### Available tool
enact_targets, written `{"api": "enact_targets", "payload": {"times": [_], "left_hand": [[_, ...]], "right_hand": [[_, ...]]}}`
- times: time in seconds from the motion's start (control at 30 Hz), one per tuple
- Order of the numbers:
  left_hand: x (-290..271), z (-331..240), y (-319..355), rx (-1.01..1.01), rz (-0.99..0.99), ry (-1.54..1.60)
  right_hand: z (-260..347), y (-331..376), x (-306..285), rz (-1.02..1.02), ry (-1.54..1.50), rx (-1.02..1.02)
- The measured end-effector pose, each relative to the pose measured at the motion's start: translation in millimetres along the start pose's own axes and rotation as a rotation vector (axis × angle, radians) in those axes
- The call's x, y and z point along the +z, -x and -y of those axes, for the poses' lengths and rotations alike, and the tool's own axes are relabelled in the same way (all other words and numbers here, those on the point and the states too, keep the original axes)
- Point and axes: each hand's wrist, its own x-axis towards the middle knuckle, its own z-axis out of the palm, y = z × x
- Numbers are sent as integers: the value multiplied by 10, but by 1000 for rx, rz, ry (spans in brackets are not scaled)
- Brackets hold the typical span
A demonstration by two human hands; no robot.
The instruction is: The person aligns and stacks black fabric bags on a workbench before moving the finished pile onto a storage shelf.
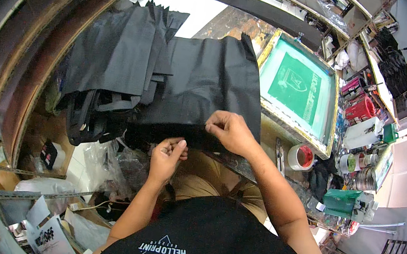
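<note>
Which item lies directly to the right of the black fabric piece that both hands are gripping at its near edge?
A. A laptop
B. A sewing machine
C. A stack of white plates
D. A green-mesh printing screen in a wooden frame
D: the green-mesh printing screen in its wooden frame sits just right of the black fabric piece, whose near edge the left hand and right hand pinch.

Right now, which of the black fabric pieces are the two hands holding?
The flat black fabric piece beside the green printing screen. Left hand and right hand pinch its near edge; the black fabric pile farther left lies untouched.
</note>
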Motion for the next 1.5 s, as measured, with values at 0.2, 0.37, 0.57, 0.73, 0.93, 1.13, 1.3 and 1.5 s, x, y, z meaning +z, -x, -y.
{"api": "enact_targets", "payload": {"times": [0.2,0.37,0.57,0.73,0.93,1.13,1.3,1.5], "left_hand": [[86,-62,-2,135,-13,-277],[184,-328,64,-50,13,-4],[267,-242,-158,-142,-102,169],[36,-211,-253,-466,193,-96],[442,-474,-53,-97,154,299],[547,-324,-366,90,113,207],[615,-278,-302,215,-111,-99],[517,-198,-302,188,-59,-116]], "right_hand": [[169,16,74,-234,141,-171],[95,-23,88,-221,233,-342],[27,-136,-11,-54,-96,120],[175,-140,-186,-224,31,-67],[213,-134,-238,-214,30,-109],[122,-68,-53,-126,-19,-126],[97,53,16,-45,43,-287],[66,128,-181,104,276,-193]]}}
